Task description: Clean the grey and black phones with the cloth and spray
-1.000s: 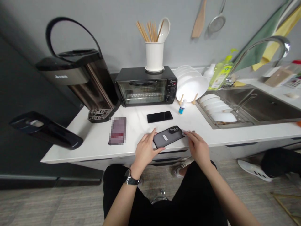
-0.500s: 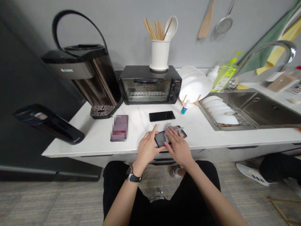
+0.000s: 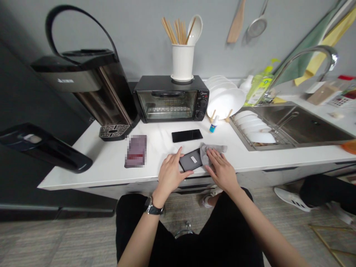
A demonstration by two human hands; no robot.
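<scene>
Near the counter's front edge lies a dark smartphone with a small pale label on its face. My left hand grips its left end between thumb and fingers. A grey cloth covers the phone's right end, and my right hand presses it there with the fingers laid over it. Behind them, a second black smartphone rests flat on the counter. To its right a small spray bottle with a blue label stands upright.
A pixelated purplish item lies to the left. Beyond stand a water dispenser, a toaster oven and a rack of white plates. A sink with bowls is at right. A dark bottle-shaped object juts in at left.
My right hand and the cloth have slid right along the phone, uncovering its middle and the pale label. My left hand keeps its hold. The whole view has shifted slightly.
</scene>
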